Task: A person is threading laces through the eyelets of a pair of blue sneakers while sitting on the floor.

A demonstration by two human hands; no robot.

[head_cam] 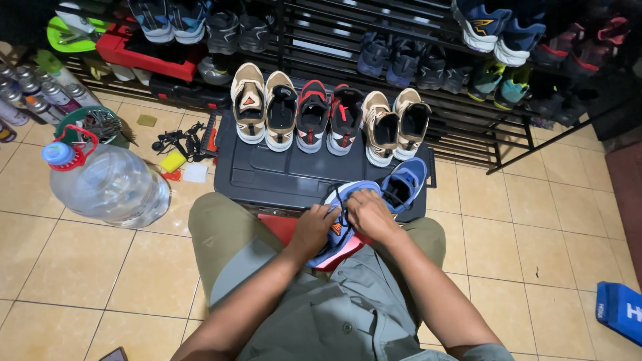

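Fingers [334,215] atop blue shoe [348,230] laces

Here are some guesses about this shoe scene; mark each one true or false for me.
1. Both hands are on a blue shoe. True: the left hand and right hand work at the laces of the blue shoe on the lap.
2. Six shoes stand in a row on the dark box. True: the six shoes line the far edge of the dark box.
3. The water jug stands upright. False: the water jug lies on its side on the tiled floor.
4. The second blue shoe is on the rack. False: the second blue shoe rests on the box, beside the hands.
5. The rack behind is bare. False: the rack holds many shoes.
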